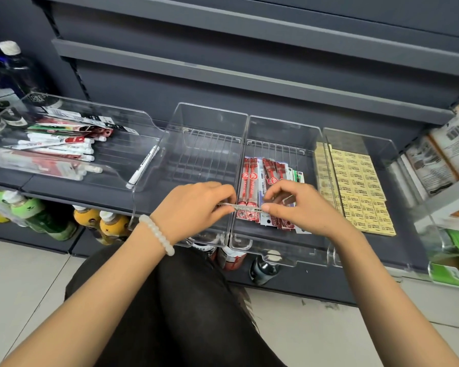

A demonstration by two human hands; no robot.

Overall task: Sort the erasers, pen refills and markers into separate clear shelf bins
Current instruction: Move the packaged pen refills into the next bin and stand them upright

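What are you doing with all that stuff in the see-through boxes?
A person is sorting stationery into clear bins on a shelf. The left hand and right hand pinch the two ends of one pen refill pack over the bin of refill packs. The yellow erasers lie in tidy rows in the right-hand bin. The markers sit in the far left bin. The bin between holds nothing yet, and one white marker lies beside it.

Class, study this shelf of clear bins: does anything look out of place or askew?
Yes: one white marker lies alone between the left bin and the empty bin, propped slanted against the wall, outside the marker pile.
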